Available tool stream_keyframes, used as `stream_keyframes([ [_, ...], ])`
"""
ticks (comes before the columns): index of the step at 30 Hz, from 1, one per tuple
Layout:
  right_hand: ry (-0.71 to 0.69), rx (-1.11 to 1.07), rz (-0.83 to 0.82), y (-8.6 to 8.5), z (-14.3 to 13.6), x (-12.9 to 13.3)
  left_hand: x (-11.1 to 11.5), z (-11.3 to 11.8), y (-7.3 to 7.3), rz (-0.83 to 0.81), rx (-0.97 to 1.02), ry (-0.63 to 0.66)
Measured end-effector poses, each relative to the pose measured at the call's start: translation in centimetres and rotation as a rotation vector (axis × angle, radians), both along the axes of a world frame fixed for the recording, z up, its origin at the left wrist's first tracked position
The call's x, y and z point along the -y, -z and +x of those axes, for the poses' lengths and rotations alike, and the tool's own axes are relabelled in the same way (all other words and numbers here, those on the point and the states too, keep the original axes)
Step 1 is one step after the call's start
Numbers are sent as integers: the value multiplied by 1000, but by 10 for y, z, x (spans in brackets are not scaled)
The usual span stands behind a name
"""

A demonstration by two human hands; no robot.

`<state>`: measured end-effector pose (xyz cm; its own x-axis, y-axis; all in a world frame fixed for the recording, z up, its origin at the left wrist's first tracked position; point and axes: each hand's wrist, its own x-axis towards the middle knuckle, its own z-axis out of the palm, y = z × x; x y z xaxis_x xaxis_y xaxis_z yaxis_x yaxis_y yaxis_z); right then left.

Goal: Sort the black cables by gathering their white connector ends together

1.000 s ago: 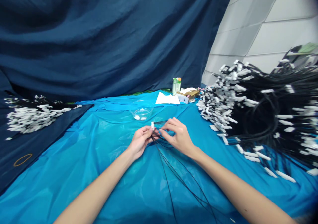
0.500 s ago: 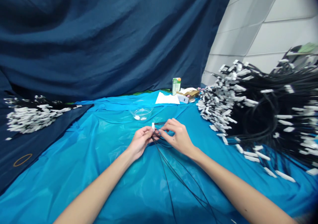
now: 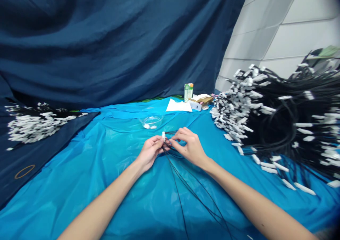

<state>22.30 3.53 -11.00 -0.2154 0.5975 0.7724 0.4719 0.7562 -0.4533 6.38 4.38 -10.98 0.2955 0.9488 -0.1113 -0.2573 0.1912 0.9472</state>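
Observation:
Pinched in my left hand (image 3: 152,150) is a small white connector (image 3: 163,135), held upright at the fingertips. Thin black wires (image 3: 186,185) run from it, some to the right behind my other hand and others down toward the near edge. Close by on the right, my right hand (image 3: 189,145) has its thumb and forefinger pressed together on one of the black wires beside the connector. The fingertips partly hide where the wires meet the connector.
A clear round bowl (image 3: 151,122) with a few white pieces stands beyond my hands on the blue sheet (image 3: 111,183). Large bundles of white-ended black cables (image 3: 268,112) lie right, more cables (image 3: 37,126) left. Farther back are white paper (image 3: 178,105) and a small green-white box (image 3: 188,91).

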Motion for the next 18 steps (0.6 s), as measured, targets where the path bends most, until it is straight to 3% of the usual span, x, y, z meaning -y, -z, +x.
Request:
stream_keyframes([
  [18,-15,-4,4,1,1,-2,-1,-2,2,16,-15,5],
])
